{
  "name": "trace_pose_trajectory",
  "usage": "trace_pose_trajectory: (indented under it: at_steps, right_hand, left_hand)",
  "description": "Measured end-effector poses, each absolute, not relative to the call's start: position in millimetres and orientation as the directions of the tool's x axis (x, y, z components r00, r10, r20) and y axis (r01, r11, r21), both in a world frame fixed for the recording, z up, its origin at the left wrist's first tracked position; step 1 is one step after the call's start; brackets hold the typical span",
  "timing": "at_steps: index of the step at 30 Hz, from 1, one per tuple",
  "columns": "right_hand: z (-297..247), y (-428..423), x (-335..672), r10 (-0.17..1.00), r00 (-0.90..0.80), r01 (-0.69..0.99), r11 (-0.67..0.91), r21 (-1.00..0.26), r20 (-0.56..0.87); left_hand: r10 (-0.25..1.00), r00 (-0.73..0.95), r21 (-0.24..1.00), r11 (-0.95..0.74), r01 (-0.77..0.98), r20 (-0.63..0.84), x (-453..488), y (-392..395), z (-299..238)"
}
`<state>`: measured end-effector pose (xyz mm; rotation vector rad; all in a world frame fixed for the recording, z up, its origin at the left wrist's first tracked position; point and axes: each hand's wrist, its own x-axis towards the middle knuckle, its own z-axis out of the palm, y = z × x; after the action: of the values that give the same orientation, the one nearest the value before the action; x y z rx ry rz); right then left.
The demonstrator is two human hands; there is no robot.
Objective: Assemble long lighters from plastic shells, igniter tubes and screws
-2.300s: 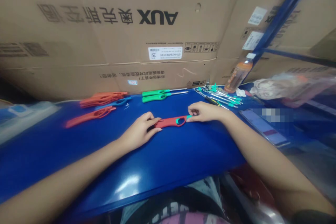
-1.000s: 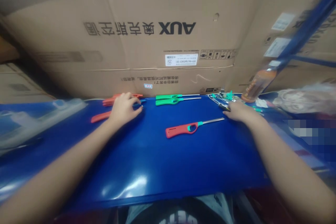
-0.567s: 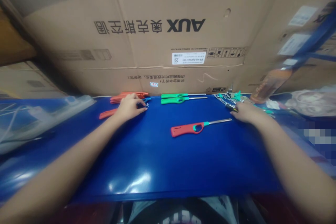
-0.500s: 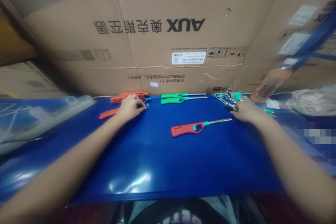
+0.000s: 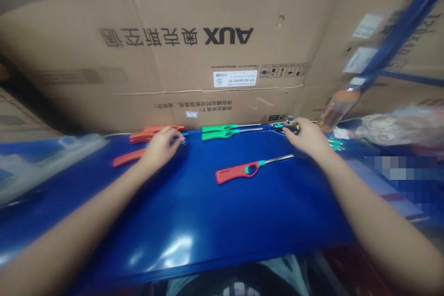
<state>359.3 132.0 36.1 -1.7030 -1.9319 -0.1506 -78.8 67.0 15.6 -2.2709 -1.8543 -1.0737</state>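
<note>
Head view, cluttered bench. Any tips for doing this step well?

— Sure. Looks like a gathering step, just guessing. Gripping a black-and-yellow tool [image 5: 290,128] in the right hand [image 5: 310,138], so keep a firm hold on the handle and lift cleanly over the teal bits [image 5: 336,144] instead of dragging through them.

And with the left hand [image 5: 160,146]?

— Pinched at the fingertips, just beside a blue piece [image 5: 185,134] toward the back of the blue table [image 5: 243,222]. Can't tell from this angle: holding something tiny or not. Good habit anyway: pinch lightly, no sweeping, to avoid knocking the orange-red handles [image 5: 130,157] nearby.

Nice. And the red lighter [image 5: 231,173]?

— Lying flat on the table, between the hands and nearer the body, untouched. Red shell, dark slot along the grip, small hole near the butt, teal trigger inside the loop, slim metal tube angled off to the right. Well apart from the green lighters [image 5: 218,135] behind, so pretty safe to leave there for now.
</note>
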Motion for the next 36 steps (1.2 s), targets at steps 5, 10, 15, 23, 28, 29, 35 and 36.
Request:
trace_pose_trajectory:
  at_steps: [5, 10, 15, 23, 28, 29, 35, 36]
  right_hand:
    - [52, 117, 331, 0.899, 0.082, 0.488, 0.34, -0.804, 0.43]
    - [67, 108, 297, 0.994, -0.043, -0.238, 0.085, -0.967, 0.098]
    - [56, 106, 282, 0.983, -0.091, -0.534, -0.182, -0.826, -0.158]
    - [26, 105, 280, 0.98, -0.07, -0.585, -0.192, -0.788, -0.186]
    - [23, 100, 276, 0.982, -0.059, -0.586, -0.178, -0.791, -0.177]
    - [22, 99, 276, 0.983, -0.06, -0.582, -0.177, -0.793, -0.175]
    - [21, 98, 276, 0.985, -0.063, -0.559, -0.169, -0.812, -0.162]
    - [21, 98, 276, 0.985, -0.062, -0.555, -0.167, -0.815, -0.16]
  left_hand:
    - [0.951, -0.147, 0.913, -0.205, 0.353, 0.271, -30, 59, 8]
    - [0.992, -0.122, 0.975, 0.011, -0.222, -0.039, 22, 63, 13]
    - [0.992, -0.093, 0.924, 0.047, -0.379, -0.088, 50, 77, 12]
    - [0.99, -0.032, 0.871, 0.108, -0.48, -0.141, 47, 74, 0]
    - [0.993, -0.002, 0.856, 0.102, -0.506, -0.119, 49, 74, -1]
    - [0.994, 0.003, 0.855, 0.099, -0.509, -0.113, 50, 74, -2]
    - [0.995, 0.034, 0.863, 0.096, -0.496, -0.091, 51, 74, -4]
    - [0.995, 0.039, 0.866, 0.098, -0.491, -0.091, 51, 75, -5]
